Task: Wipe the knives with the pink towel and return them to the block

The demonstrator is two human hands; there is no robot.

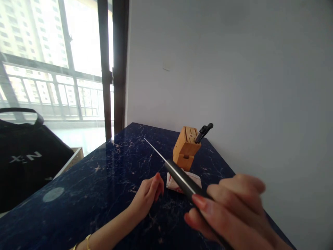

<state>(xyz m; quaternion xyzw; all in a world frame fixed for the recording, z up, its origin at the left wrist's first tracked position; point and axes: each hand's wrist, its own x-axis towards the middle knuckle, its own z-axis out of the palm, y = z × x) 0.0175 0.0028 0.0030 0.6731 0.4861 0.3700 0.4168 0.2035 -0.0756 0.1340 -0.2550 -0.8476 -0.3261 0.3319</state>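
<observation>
A knife (179, 173) with a black handle and a metal strip along it is gripped in my right hand (231, 211), close to the camera. Its thin blade shows nearly edge-on and points away to the upper left. My left hand (149, 192) is by the table surface with its fingers curled closed, and nothing shows in them. Just right of it lies a folded light cloth (196, 177), partly hidden behind the knife handle. Behind the cloth stands a wooden knife block (186, 144). Black-handled tools (204, 132) stick out of its right side.
The dark blue marbled table (125, 149) meets a white wall (234, 86) on the right. A round pale patch (53, 194) is on its left part. A black bag (28, 156) stands beyond the left edge, before a large window (65, 62).
</observation>
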